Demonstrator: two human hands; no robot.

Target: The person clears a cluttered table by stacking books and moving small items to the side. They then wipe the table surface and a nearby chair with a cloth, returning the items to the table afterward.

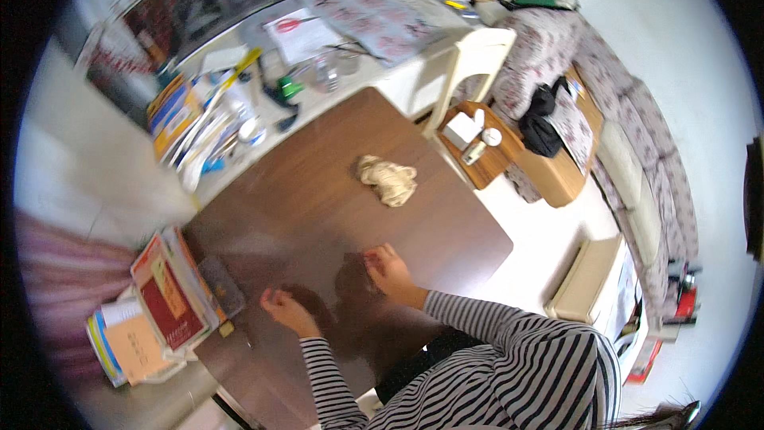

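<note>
My left hand (290,312) is over the near left part of a dark brown wooden table (286,203), with its fingers loosely bent and nothing visible in it. Over the near middle is my right hand (391,275), its fingers half curled, also with nothing visible in it. Whether either hand touches the tabletop is hard to tell. Beyond my right hand a crumpled beige cloth (389,180) lies on the table, apart from both hands.
Stacked books (170,295) and a grey case (222,286) are at the left edge. A cluttered counter (382,79) borders the far side, bearing papers, red-handled scissors (289,24) and a glass jar (326,73). A chair (486,51) and a floral sofa (647,131) stand to the right.
</note>
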